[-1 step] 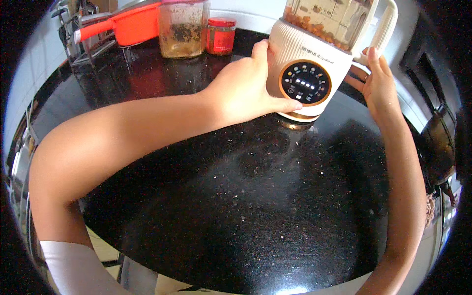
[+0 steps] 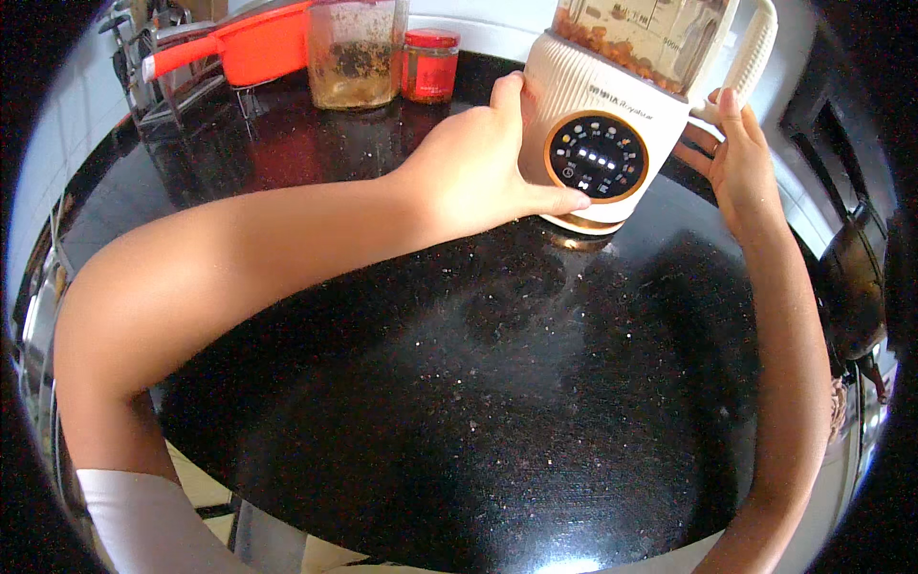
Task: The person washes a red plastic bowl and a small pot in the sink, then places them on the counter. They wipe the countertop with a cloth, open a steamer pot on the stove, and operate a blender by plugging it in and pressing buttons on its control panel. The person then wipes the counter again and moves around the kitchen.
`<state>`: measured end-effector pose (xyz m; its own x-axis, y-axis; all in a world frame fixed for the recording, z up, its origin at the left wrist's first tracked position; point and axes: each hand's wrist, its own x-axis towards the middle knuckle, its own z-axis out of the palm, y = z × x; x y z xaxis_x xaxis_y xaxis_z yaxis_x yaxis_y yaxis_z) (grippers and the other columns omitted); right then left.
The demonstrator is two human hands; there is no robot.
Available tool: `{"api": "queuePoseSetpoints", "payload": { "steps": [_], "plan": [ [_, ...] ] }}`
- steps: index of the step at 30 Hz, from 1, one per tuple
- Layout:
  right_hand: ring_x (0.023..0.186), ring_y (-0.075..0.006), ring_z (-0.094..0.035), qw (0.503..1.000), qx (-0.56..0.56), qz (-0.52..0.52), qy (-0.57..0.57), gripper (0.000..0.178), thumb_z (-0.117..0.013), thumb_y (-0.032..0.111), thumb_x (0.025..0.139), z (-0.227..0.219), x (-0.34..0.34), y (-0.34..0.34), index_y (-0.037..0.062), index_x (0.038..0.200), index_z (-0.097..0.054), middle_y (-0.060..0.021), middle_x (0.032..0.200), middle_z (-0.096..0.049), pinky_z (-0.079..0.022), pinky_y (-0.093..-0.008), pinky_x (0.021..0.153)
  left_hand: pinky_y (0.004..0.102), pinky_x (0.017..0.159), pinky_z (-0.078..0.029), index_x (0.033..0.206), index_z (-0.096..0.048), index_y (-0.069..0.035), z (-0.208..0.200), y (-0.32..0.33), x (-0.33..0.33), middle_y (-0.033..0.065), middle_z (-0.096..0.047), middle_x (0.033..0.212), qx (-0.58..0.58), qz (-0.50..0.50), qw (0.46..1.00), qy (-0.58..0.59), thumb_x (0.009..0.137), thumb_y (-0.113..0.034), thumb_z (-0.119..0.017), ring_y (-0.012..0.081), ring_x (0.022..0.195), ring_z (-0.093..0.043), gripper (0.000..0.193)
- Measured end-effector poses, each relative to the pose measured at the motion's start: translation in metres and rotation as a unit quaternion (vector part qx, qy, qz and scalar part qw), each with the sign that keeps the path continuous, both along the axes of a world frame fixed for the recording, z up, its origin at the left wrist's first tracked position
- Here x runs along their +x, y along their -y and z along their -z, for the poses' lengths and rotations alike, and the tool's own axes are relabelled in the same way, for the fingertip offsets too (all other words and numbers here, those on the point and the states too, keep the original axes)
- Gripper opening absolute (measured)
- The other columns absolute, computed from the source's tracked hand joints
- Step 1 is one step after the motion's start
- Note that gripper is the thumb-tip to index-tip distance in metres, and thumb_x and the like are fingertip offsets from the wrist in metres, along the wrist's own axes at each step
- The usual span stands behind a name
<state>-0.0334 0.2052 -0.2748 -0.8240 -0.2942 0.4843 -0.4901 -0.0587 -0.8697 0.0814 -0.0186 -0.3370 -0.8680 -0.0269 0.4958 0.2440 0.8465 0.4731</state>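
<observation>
The white, ribbed blender with a round black panel (image 2: 600,158) has barely shifted in view. The left hand (image 2: 478,170) still clasps its base, thumb spread; the right hand's (image 2: 744,177) partly hidden grip I cannot tell.

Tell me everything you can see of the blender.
The blender has a cream, ribbed, plastic-looking base with a round black panel, ringed in copper and showing lit symbols. Its clear jug holds brown pieces; a cream handle is at right, and the top is out of frame. It leans in the fisheye picture, at the black countertop's far side. The left hand grips its left; the right hand reaches around its right.
</observation>
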Motion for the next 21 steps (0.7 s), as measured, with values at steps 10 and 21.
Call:
{"api": "queuePoseSetpoints", "payload": {
  "steps": [10, 21],
  "plan": [
    [0.112, -0.0281, -0.056, 1.0, 0.003, -0.007, -0.012, 0.049, -0.039, 0.041, 0.103, 0.001, -0.007, 0.002, -0.0016, 0.128, -0.038, -0.0178, 0.122, -0.051, -0.049, -0.045, 0.095, 0.0416, 0.102, -0.044, 0.139, -0.026, 0.008, 0.001, 0.0, -0.003, 0.0298, -0.055, 0.126, -0.003, -0.032, 0.999, -0.006, 0.076, -0.046, -0.078, 0.0363, 0.12, -0.056, 0.098],
    [0.114, -0.0289, -0.053, 1.0, 0.008, -0.014, -0.011, 0.048, -0.038, 0.042, 0.103, 0.002, -0.008, 0.0, -0.0005, 0.126, -0.038, -0.0193, 0.122, -0.049, -0.047, -0.0465, 0.097, 0.0418, 0.103, -0.043, 0.142, -0.019, 0.007, 0.004, -0.003, 0.001, 0.0294, -0.053, 0.128, -0.012, -0.006, 1.0, 0.01, 0.069, -0.05, -0.083, 0.0378, 0.119, -0.056, 0.113]
  ]
}}
